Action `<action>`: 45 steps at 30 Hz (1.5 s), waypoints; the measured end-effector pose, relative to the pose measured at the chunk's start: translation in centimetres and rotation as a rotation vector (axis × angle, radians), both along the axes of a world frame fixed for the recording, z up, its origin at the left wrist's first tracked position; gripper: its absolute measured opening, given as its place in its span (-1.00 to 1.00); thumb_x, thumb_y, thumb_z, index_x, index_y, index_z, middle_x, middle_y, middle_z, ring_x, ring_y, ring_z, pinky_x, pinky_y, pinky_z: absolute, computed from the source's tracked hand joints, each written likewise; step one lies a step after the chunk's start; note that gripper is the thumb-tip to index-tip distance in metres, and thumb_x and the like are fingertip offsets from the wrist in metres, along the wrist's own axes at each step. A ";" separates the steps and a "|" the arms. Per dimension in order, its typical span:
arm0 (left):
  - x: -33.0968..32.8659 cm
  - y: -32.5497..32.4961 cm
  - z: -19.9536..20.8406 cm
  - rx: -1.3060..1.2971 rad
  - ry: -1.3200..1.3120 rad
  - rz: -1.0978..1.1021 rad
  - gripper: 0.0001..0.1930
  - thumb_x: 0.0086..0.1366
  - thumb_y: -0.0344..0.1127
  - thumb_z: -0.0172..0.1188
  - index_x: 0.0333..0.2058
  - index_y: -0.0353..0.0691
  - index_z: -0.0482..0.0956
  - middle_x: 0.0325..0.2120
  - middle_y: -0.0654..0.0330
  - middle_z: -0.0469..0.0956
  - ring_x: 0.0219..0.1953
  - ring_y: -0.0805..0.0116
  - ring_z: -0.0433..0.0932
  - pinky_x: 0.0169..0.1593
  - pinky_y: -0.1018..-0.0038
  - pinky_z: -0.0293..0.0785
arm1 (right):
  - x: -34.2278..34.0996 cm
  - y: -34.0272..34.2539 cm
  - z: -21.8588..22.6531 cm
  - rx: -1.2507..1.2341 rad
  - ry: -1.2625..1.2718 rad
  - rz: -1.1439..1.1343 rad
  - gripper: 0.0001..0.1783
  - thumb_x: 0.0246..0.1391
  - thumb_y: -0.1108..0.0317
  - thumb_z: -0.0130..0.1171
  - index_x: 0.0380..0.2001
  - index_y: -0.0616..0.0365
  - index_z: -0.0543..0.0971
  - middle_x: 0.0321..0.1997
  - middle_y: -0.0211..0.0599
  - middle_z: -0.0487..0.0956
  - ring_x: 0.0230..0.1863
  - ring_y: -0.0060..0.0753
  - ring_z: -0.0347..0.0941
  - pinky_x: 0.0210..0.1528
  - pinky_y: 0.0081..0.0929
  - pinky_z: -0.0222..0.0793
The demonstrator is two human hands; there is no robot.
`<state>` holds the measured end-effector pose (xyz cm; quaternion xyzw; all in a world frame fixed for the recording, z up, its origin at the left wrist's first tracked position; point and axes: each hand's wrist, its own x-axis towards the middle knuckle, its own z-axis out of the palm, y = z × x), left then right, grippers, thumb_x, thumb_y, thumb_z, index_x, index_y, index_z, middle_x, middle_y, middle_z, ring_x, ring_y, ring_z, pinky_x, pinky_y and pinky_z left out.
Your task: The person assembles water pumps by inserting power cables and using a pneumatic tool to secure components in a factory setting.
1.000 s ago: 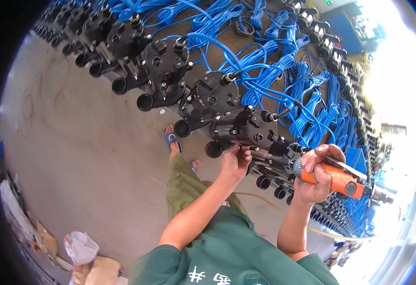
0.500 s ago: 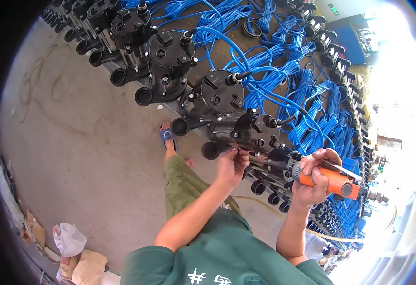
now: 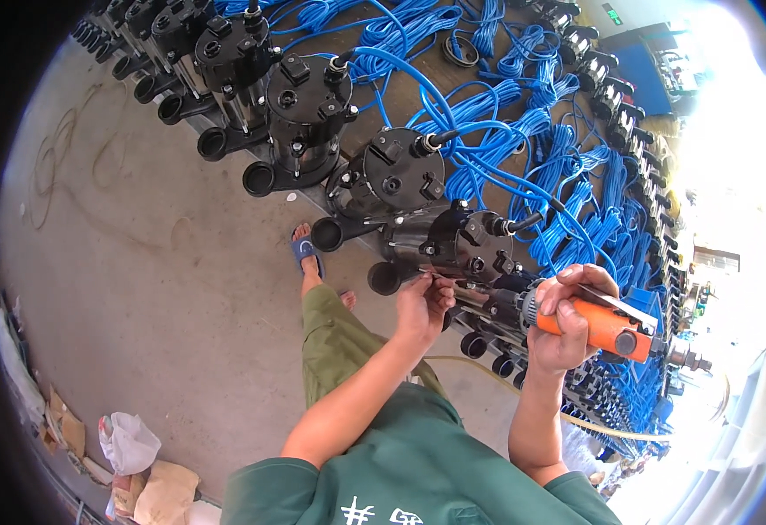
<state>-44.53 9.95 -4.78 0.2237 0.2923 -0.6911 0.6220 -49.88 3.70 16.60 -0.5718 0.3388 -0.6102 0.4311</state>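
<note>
Orange power screwdriver (image 3: 606,325) gripped in right hand (image 3: 566,319), fingers wrapped around

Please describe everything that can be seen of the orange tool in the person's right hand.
The orange power tool is a hand-held driver with an orange body, a grey metal strip along its top and a dark round part on its side. Its silver-grey front end points left toward the black pump on the crowded bench. It lies roughly level, tilted slightly. The right hand wraps around its front part, fingers over the top. Its tip is hidden among the pump parts, near the left hand. Behind it, a metal fitting shows.
</note>
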 end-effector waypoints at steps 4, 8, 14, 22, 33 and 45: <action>0.0 -0.1 0.4 0.001 -0.007 0.011 -0.81 0.41 -0.39 -0.08 -0.22 -0.33 0.51 -0.45 0.05 0.59 -0.46 0.24 0.57 -0.41 0.40 0.48 | 0.2 -0.1 -0.2 -0.014 0.040 0.018 -0.56 -0.06 0.49 0.19 -0.05 0.35 0.43 -0.24 0.02 0.58 -0.56 -0.47 0.45 -0.44 -0.50 0.48; 0.5 -0.3 1.1 -0.018 -0.021 0.000 -0.80 0.42 -0.38 -0.10 -0.21 -0.32 0.51 -0.45 0.06 0.59 -0.46 0.24 0.57 -0.42 0.39 0.48 | 0.3 -0.1 -0.9 0.011 0.078 0.082 -0.66 -0.02 0.51 0.20 -0.12 0.30 0.45 -0.29 -0.04 0.57 -0.54 -0.46 0.47 -0.47 -0.51 0.48; 3.9 1.4 3.7 -0.037 -0.841 -0.399 -0.78 0.33 -0.33 0.18 -0.16 -0.36 0.46 -0.36 0.02 0.57 -0.37 0.17 0.57 -0.30 0.29 0.52 | 0.6 -0.2 -1.3 0.001 0.187 0.158 -0.61 -0.03 0.51 0.18 -0.07 0.36 0.45 -0.25 0.07 0.60 -0.53 -0.44 0.50 -0.45 -0.50 0.51; 7.4 -1.8 3.4 -0.431 -1.997 -0.236 0.27 -0.23 -0.24 0.62 0.37 -0.37 -0.07 0.26 -0.25 0.16 0.26 -0.24 0.25 0.31 0.08 0.24 | 1.2 -0.1 -0.9 0.049 0.131 0.131 -0.63 -0.01 0.54 0.13 -0.07 0.38 0.44 -0.23 0.05 0.61 -0.50 -0.43 0.51 -0.41 -0.52 0.50; 8.2 -3.4 0.5 -0.562 -1.929 -0.308 0.17 -0.26 -0.29 0.62 0.31 -0.44 0.07 -0.01 -0.05 0.45 0.02 -0.07 0.44 0.10 0.18 0.43 | 5.6 -2.8 -1.9 -0.030 0.218 0.280 -0.66 0.01 0.48 0.18 -0.10 0.31 0.44 -0.26 0.02 0.60 -0.51 -0.43 0.50 -0.41 -0.51 0.49; 11.9 -5.7 1.6 -0.811 -1.627 -0.533 0.05 -0.21 -0.15 0.63 0.27 -0.21 0.23 0.00 0.03 0.56 -0.05 0.04 0.59 0.00 0.24 0.52 | 6.9 -5.9 1.4 -0.056 0.017 0.179 -0.55 0.03 0.45 0.17 0.02 0.36 0.44 -0.17 0.00 0.61 -0.45 -0.49 0.52 -0.38 -0.54 0.50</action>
